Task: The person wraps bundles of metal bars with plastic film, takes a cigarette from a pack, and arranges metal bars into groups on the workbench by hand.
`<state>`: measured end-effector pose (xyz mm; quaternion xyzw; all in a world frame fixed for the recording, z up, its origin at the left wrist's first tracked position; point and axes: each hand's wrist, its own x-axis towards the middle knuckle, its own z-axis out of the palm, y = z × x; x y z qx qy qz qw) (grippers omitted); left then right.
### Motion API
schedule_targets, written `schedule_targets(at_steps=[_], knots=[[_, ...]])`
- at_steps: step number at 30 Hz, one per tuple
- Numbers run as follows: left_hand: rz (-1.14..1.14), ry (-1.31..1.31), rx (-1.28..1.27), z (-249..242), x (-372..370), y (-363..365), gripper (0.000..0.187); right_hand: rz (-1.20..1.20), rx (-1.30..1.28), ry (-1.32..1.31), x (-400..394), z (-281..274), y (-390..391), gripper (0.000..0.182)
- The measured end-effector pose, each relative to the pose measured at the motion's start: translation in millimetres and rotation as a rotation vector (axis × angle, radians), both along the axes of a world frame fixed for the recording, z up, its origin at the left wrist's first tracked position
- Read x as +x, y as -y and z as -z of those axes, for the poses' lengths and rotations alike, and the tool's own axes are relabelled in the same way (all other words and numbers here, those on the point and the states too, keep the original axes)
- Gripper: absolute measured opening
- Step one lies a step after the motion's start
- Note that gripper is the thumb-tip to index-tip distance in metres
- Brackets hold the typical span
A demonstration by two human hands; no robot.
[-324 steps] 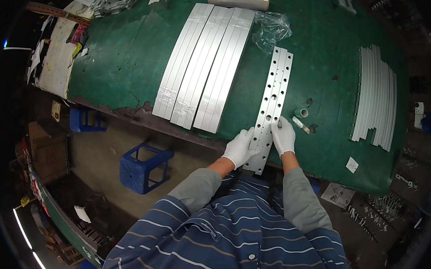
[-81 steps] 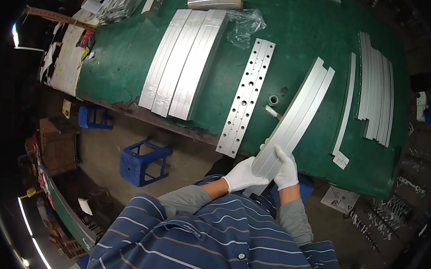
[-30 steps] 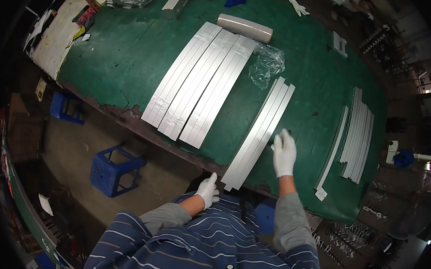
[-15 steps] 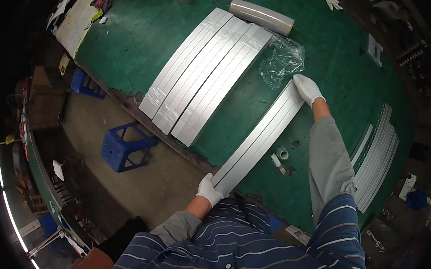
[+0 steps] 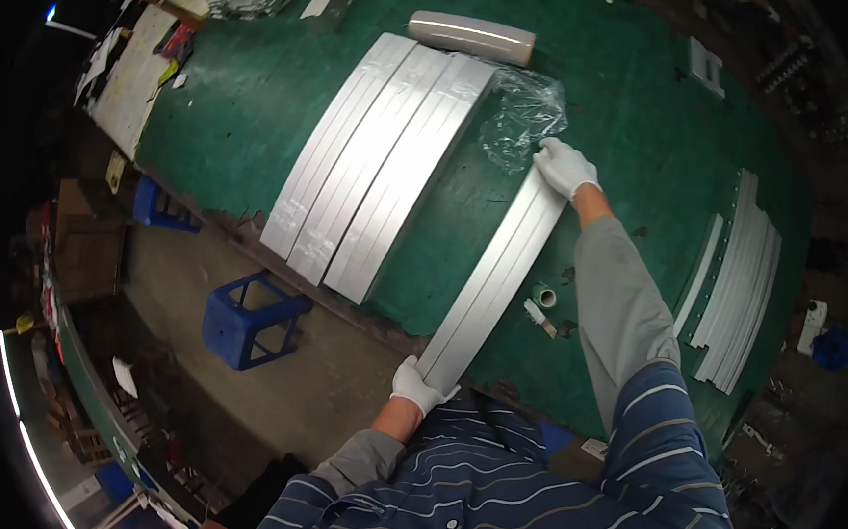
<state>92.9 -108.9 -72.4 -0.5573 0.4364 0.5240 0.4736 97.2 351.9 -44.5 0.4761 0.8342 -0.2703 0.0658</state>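
A person in a striped shirt and white gloves leans over a green worktable (image 5: 651,113), seen from above by a camera on their head. The right arm is stretched far forward, elbow nearly straight, and the right hand (image 5: 564,166) is closed over the far end of a long bundle of silver metal strips (image 5: 497,275). The left arm is bent close to the body, and the left hand (image 5: 418,387) is clamped on the near end of the same bundle, which overhangs the table's near edge. The bundle lies lengthwise on the table between the two hands, running away from the person. Just left of the bundle lie three wider wrapped packs of strips (image 5: 382,163), side by side, with a roll of film (image 5: 470,37) beyond their far ends. Crumpled clear plastic (image 5: 518,119) sits beside the right hand, touching the bundle's far end. A small tape roll (image 5: 543,294) lies just right of the bundle, partly tucked under the right sleeve. Farther right, loose narrow strips (image 5: 738,277) lie well apart from the bundle. The fingers under the bundle are hidden. The picture's dark, curved rim blurs whatever stands past the table's edges.
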Motion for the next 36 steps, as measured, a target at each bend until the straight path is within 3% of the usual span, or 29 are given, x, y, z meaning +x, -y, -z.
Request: schedule_targets(at_steps=[3,5,8,11,13,14,15,16,21,24,26,28,30,32,36], knots=[[0.07,0.026,0.08,2.7,1.1,-2.3,0.05,0.017,-0.036,0.081,1.3,-20.3,5.8,0.055],[0.092,0.021,0.108,-5.7,3.6,-8.1,0.051,0.046,0.016,-0.031,8.6,-5.5,9.1,0.059],[0.095,-0.003,0.182,-4.9,-5.5,0.1,0.051,0.158,0.411,-0.217,38.4,-9.7,52.6,0.065],[0.164,0.024,0.371,10.4,-9.0,9.6,0.049,0.324,0.649,-0.165,126.3,-44.8,112.1,0.065],[0.196,0.039,0.407,10.9,-10.1,22.0,0.053,0.593,0.695,-0.039,214.9,-28.2,163.2,0.069],[0.186,0.036,0.443,11.8,-11.3,23.6,0.057,0.734,0.659,0.118,249.8,-32.7,186.5,0.066],[0.168,0.027,0.484,14.3,-12.0,19.6,0.061,0.967,0.301,0.218,285.9,-41.1,205.1,0.06],[0.152,0.017,0.518,16.3,-12.8,18.2,0.065,0.961,0.354,0.324,318.5,-23.4,222.8,0.049],[0.301,-0.04,0.486,24.1,-31.6,28.1,0.072,0.99,0.116,0.161,392.1,8.5,217.0,0.032],[0.316,-0.211,0.305,5.9,-34.2,29.5,0.075,0.999,0.023,0.178,394.4,7.3,195.5,0.029],[0.4,-0.493,-0.021,24.1,-44.2,58.3,0.071,0.94,0.185,0.073,401.2,8.5,178.7,0.03],[0.503,-0.574,-0.168,9.6,-43.6,72.9,0.065,0.953,0.287,-0.026,411.6,12.0,149.4,0.031],[0.537,-0.595,-0.086,44.9,-67.1,132.9,0.062,0.97,0.367,-0.076,418.5,10.5,116.4,0.034],[0.577,-0.615,0.003,48.7,-73.6,141.8,0.059,0.992,0.452,-0.125,424.4,4.8,107.0,0.036],[0.601,-0.668,-0.332,11.9,-38.3,134.6,0.059,1.121,0.412,-0.013,435.8,-15.0,105.3,0.045]])
